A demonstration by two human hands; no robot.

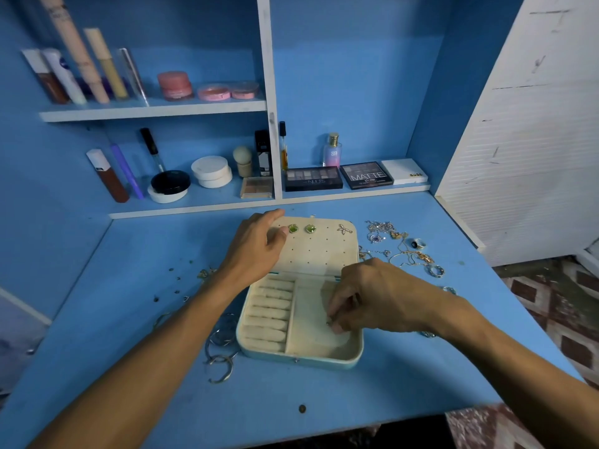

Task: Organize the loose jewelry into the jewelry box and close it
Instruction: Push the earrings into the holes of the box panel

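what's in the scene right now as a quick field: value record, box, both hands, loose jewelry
box: pale blue jewelry box with cream lining, open on the blue tabletop
lid: open, two green stud earrings and a silver flower-shaped pin pinned in it
left hand: holds the lid's upper left corner
right hand: pinches a small piece, too small to identify, over the box's open compartment
left of box: silver bangles
right of box: tangled chains and rings
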